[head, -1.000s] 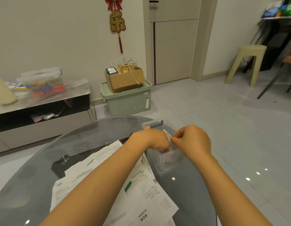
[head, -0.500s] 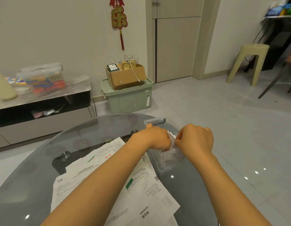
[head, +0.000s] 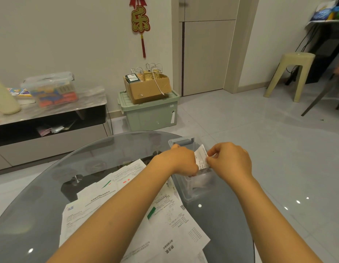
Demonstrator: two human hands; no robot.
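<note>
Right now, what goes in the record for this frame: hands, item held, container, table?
left hand: pinches the left edge of the paper slip
right hand: pinches its right edge
slip position: over the open clear plastic box
box: stands on the glass table
printed sheets: spread on the table, left of the box

Round grey glass table (head: 41,215), near half.
White printed paper sheets (head: 176,234) lie fanned across the near middle; a small clear plastic box (head: 195,192) stands just beside them, towards the right edge.
</note>
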